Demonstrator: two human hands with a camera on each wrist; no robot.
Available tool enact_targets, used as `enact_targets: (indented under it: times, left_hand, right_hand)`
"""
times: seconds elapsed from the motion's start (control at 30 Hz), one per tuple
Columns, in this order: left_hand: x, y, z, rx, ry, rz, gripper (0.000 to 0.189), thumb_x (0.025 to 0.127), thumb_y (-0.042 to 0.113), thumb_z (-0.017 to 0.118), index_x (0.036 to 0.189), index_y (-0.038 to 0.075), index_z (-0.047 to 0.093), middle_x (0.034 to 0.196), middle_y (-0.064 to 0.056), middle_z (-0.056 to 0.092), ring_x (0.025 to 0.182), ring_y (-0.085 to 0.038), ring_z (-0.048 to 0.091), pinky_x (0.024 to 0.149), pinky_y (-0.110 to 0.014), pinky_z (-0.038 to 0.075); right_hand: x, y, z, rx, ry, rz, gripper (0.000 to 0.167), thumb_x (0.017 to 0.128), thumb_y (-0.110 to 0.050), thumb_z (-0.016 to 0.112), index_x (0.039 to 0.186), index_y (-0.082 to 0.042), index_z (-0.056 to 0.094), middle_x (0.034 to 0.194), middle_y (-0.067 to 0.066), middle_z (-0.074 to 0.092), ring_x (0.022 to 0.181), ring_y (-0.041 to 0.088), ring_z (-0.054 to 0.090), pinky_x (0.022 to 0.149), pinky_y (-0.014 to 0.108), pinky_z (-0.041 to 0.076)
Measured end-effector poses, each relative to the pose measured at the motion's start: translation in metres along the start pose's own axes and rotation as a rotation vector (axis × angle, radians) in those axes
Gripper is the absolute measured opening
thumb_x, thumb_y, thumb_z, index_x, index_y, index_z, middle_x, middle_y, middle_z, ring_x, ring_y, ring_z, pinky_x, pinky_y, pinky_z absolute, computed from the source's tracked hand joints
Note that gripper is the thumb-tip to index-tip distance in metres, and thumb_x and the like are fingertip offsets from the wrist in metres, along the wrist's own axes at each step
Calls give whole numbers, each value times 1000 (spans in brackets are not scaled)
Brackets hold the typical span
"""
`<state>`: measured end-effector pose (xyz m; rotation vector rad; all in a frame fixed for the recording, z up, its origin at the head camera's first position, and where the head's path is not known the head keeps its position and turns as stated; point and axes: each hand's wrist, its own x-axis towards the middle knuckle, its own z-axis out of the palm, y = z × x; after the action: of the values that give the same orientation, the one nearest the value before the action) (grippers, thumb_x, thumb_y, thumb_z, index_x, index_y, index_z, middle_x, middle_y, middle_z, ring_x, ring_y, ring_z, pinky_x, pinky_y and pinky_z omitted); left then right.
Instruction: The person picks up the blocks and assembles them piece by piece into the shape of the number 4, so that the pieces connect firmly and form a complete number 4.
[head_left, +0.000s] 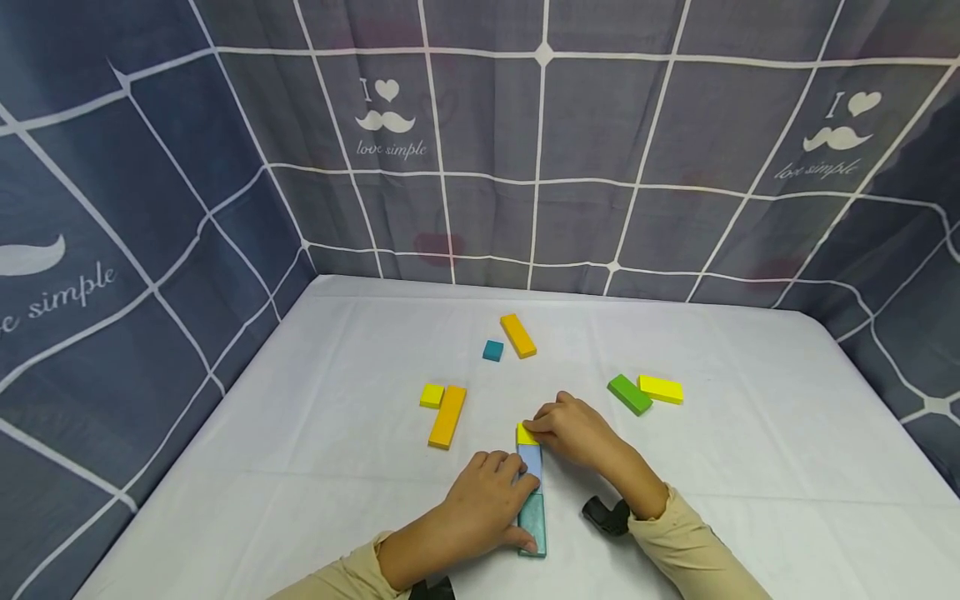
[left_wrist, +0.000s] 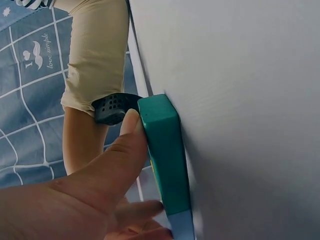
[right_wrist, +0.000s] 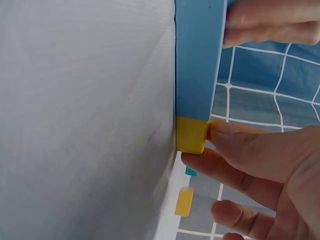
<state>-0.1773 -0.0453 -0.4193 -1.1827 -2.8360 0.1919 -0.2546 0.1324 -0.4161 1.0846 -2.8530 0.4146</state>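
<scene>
A row of three blocks lies end to end on the white table: a long teal block (head_left: 534, 523) nearest the body, a light blue block (head_left: 529, 460) past it, and a small yellow block (head_left: 524, 436) at the far end. My left hand (head_left: 483, 496) rests over the row, its thumb pressing the teal block (left_wrist: 167, 155) and its outstretched fingers touching the light blue one. At the far end, my right hand (head_left: 577, 429) pinches the yellow block (right_wrist: 191, 136), thumb on its upper face and index finger at its end.
Farther left lie an orange block (head_left: 447, 418) and a small yellow square block (head_left: 431, 396). Behind are a small teal block (head_left: 492, 351) and another orange block (head_left: 518, 336). To the right, a green block (head_left: 630, 395) meets a yellow oblong block (head_left: 661, 390). A grey checked curtain (head_left: 480, 150) surrounds the table.
</scene>
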Motion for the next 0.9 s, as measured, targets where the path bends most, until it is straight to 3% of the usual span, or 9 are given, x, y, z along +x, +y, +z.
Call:
enact_targets:
  times: [0.5, 0.9]
  left_hand:
    - [2, -2, -3, 7, -40, 11, 72, 67, 73, 52, 116, 20, 59, 107, 2, 51, 106, -18, 48, 88, -31, 38]
    - [2, -2, -2, 11, -48, 9, 71, 67, 74, 51, 115, 21, 58, 106, 2, 50, 105, -17, 47, 87, -30, 38]
  right_hand:
    - [0, 4, 0, 34, -10, -16, 22, 79, -10, 68, 100, -9, 71, 94, 2, 71, 68, 9, 40, 56, 16, 31]
    - [0, 7, 1, 44, -7, -44, 27, 76, -19, 72, 100, -9, 71, 92, 1, 71, 69, 8, 40, 56, 16, 29]
